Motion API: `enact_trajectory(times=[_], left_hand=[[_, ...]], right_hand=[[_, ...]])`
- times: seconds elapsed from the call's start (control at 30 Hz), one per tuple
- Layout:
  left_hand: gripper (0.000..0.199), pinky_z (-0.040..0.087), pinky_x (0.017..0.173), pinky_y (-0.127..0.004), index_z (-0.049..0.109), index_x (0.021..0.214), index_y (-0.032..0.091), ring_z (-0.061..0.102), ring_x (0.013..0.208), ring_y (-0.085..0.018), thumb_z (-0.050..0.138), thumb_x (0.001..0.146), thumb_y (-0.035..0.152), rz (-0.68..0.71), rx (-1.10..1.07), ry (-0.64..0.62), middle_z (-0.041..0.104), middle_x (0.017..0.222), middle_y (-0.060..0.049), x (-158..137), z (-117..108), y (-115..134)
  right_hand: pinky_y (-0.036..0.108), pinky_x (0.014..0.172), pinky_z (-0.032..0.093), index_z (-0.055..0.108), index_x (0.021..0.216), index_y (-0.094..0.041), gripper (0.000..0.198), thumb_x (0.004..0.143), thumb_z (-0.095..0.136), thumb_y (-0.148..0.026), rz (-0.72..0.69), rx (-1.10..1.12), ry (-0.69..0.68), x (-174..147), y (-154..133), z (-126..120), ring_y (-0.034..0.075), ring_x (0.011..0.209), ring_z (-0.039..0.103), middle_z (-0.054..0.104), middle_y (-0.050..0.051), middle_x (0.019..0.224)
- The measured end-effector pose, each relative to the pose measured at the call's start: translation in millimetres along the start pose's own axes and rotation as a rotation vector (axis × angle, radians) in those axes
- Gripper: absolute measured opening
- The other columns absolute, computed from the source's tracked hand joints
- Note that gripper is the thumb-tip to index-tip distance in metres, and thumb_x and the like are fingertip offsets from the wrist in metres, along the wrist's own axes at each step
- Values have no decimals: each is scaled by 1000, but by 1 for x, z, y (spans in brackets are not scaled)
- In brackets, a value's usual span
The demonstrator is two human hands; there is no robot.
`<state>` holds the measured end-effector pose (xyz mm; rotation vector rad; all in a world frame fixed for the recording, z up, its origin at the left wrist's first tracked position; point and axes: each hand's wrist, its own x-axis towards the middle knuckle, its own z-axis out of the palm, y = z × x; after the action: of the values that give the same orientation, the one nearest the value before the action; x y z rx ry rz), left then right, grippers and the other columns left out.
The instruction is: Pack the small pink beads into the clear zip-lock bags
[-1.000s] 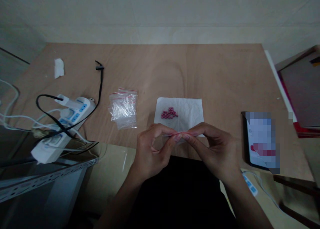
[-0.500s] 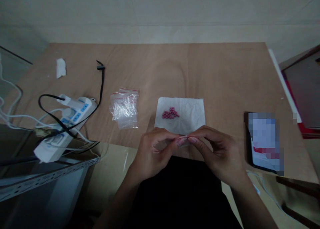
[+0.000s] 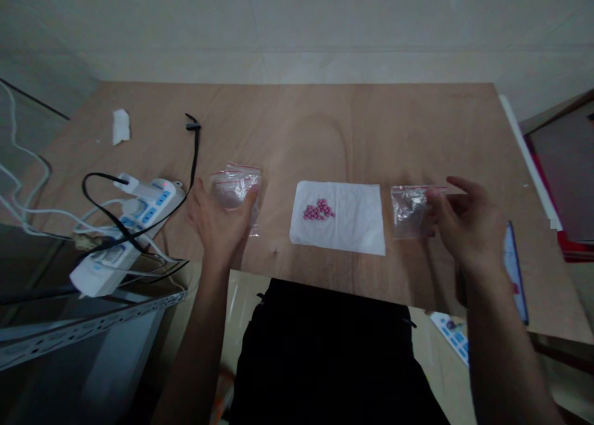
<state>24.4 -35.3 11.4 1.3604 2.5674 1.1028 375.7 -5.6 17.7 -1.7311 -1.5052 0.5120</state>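
My left hand [image 3: 220,221] is over a pile of clear zip bags [image 3: 236,180], its fingers and thumb spread apart and hiding part of the pile. On the right lies one clear zip bag [image 3: 408,213] with a red strip along its top; its contents cannot be made out. My right hand [image 3: 476,230] is at that bag's right edge, the thumb against or just over the plastic and the index finger lifted away. Between the hands, small pink beads [image 3: 319,210] lie clustered on a white tissue [image 3: 357,221].
A white power strip [image 3: 148,218] with tangled cables sits at the table's left edge. Beyond it are a black strap [image 3: 193,146] and a scrap of white paper [image 3: 121,127]. A phone [image 3: 514,270] is partly behind my right arm. Another power strip [image 3: 452,335] shows below the table.
My hands have parted from the pinch in front of the tissue. The left moved to the bag pile, the right to the right side, where a zip bag now lies.
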Motion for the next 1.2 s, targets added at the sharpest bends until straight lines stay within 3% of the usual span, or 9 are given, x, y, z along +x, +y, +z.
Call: enact_trajectory(times=[0.1,0.17,0.27,0.37,0.53,0.7,0.87,1.03,1.2], left_hand=[[81,23,109,-71,47,126,13,34,137,-49,78,64,55,-42,49,-74,48,138,-29,12,8,1],[69,27,109,-68,52,119,13,39,134,-47,78,67,49,-39,59,-66,53,132,-28,16,10,2],[61,32,108,-63,57,115,11,45,130,-45,78,68,43,12,77,0,57,127,-25,17,8,3],[61,36,108,-57,56,118,12,50,125,-40,77,68,39,188,26,78,60,124,-20,12,-2,5],[57,44,102,-47,54,122,21,58,113,-29,76,70,29,418,-258,-13,61,117,-10,-19,-23,15],[45,51,82,-34,53,114,23,60,87,-17,72,74,28,242,-687,-267,57,93,-2,-62,-27,23],[47,49,77,-32,54,109,27,54,86,-18,75,71,46,-24,-950,-432,51,92,-2,-88,-27,23],[49,43,71,-31,50,97,25,46,79,-16,76,68,55,-2,-968,-487,43,87,-1,-95,-27,28],[34,40,64,-28,46,91,24,43,73,-14,71,75,38,79,-870,-514,41,81,1,-95,-27,36]], right_hand=[[45,72,47,51,133,-16,62,82,66,-48,64,-142,99,4,4,2,33,95,62,62,25,122],[51,81,47,47,138,-14,62,87,59,-48,27,-170,100,2,-1,2,39,112,56,52,28,135],[52,85,50,54,131,-15,52,88,58,-43,-63,-217,134,-3,-7,1,38,114,56,55,27,130],[48,80,55,62,121,-14,42,84,62,-35,-163,-227,194,-8,-14,2,34,106,62,63,22,118],[42,78,56,69,105,-19,23,91,55,-31,-281,-101,-2,-20,-35,13,24,89,68,72,11,104],[38,75,55,71,101,-19,18,90,56,-23,-362,-45,-343,-35,-48,52,22,84,67,72,9,96],[40,84,55,70,108,-17,23,89,56,-18,-422,-112,-408,-38,-45,90,24,92,65,69,12,101],[40,85,54,72,102,-16,21,91,55,-18,-439,-170,-430,-31,-47,100,26,94,65,69,13,97],[38,82,55,73,99,-18,23,94,51,-19,-458,-241,-457,-29,-49,99,25,91,66,70,12,97]])
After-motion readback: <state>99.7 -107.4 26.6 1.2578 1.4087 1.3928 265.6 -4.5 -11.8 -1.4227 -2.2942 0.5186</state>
